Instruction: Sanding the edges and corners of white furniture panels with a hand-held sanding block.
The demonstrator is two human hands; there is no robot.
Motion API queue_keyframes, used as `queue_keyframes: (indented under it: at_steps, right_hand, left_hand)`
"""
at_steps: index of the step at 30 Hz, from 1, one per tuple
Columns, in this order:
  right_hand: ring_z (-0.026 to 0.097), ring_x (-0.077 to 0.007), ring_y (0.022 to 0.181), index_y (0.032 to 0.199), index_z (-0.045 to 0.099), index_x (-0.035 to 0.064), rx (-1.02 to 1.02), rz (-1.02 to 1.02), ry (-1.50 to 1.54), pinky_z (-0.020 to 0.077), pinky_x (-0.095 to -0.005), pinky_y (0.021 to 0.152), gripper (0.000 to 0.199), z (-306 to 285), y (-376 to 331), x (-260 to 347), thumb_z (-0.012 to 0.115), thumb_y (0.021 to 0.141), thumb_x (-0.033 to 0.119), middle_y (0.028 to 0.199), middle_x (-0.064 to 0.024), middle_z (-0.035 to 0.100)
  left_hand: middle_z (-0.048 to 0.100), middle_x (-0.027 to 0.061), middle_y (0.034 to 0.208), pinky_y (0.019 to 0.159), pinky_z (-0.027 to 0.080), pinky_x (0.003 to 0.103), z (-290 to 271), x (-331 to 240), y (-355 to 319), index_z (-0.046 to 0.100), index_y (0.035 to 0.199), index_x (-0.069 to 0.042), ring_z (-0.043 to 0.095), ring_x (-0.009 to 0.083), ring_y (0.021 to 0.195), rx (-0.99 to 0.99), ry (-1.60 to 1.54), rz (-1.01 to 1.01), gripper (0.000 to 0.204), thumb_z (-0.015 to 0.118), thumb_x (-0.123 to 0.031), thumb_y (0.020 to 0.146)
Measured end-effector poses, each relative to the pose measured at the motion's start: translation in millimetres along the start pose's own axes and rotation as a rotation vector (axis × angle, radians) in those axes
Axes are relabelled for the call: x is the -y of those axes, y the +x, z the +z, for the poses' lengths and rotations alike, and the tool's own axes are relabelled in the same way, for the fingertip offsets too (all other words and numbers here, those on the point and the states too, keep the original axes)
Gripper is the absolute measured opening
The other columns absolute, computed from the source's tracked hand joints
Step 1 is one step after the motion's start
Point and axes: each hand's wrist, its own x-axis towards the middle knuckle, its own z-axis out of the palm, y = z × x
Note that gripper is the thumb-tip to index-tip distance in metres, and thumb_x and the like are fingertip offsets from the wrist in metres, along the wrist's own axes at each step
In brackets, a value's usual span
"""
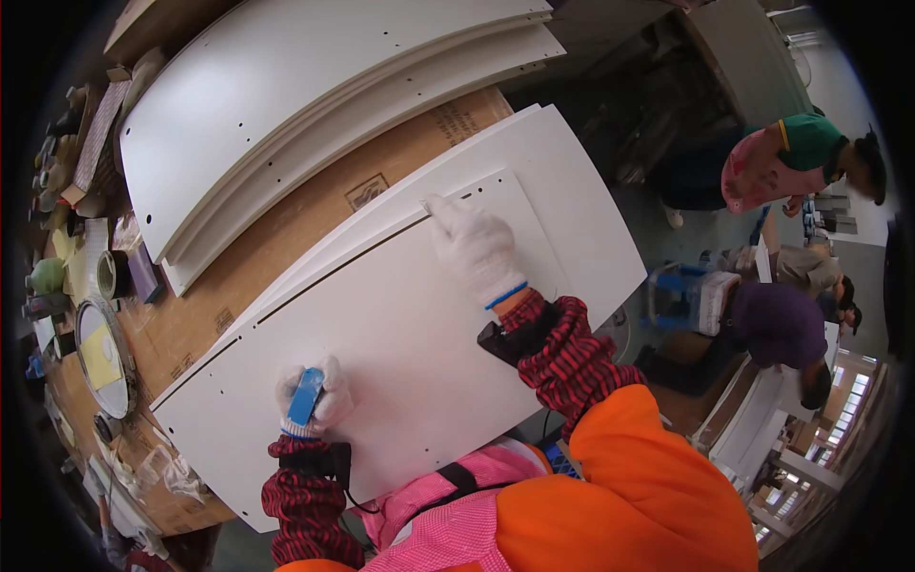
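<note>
A large white panel [381, 324] lies in front of me, with a dark groove along its far long edge and small drilled holes. My left hand [331, 393], in a white glove, is closed around a blue rectangular block [305, 397] above the panel's near left part. My right hand [475, 250], also gloved, rests at the far edge by the groove. Its fingers are bent together with the fingertips at the edge; whatever they may hold is too small to make out. Beneath this panel lie further white panels [586, 195], sticking out at the far right.
Beyond, white panels [286, 86] are stacked on a cardboard-covered table [419, 143]. At the left sit a round container [105, 357], a tape roll [112, 275] and assorted small items. A co-worker [777, 162] in green and pink and another in purple [777, 324] are at the right.
</note>
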Motion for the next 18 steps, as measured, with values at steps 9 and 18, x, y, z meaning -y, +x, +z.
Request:
queue_keyframes:
  at_steps: [9,18]
  right_hand:
    - [0.068,-0.0289,0.090,0.121,0.069,0.0178,-0.049,-0.001,-0.147,0.0549,-0.0393,0.070,0.030,-79.9,46.1,-114.1,0.057,0.094,0.025,0.104,-0.0102,0.071]
    - [0.066,-0.0256,0.077,0.109,0.073,0.0114,-0.027,-0.589,0.083,0.0529,-0.0306,0.066,0.022,-64.8,40.0,-136.4,0.065,0.093,0.024,0.092,-0.0086,0.071]
  left_hand:
    - [0.055,0.0076,0.059,0.043,0.033,0.031,-4.9,0.1,-4.1,0.053,0.095,-0.002,0.042,0.0159,0.043,-0.035,0.012,-0.035,0.047,0.051,-0.049,0.093]
    - [0.054,0.0069,0.058,0.042,0.033,0.031,-6.4,-1.0,-4.1,0.050,0.096,-0.003,0.043,0.0151,0.042,-0.042,0.032,-0.028,0.045,0.049,-0.048,0.097]
